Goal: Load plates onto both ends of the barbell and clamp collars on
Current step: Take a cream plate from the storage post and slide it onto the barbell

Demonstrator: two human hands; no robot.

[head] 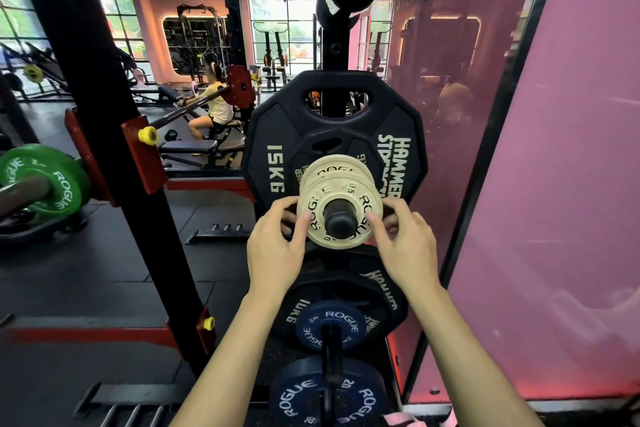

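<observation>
A small cream Rogue plate hangs at the front of a storage peg on the plate rack. My left hand grips its left rim, thumb on the face and fingers behind. Gripping the right rim the same way is my right hand. Behind it sit a second cream plate, a small black plate and a black 15 kg Hammer Strength plate. At the far left, the barbell end carries a green Rogue plate. No collar shows.
Lower pegs hold a black 10 kg plate and two blue Rogue plates. The rack's black upright stands between me and the barbell. A pink mirrored wall closes the right side. A person sits on a bench behind.
</observation>
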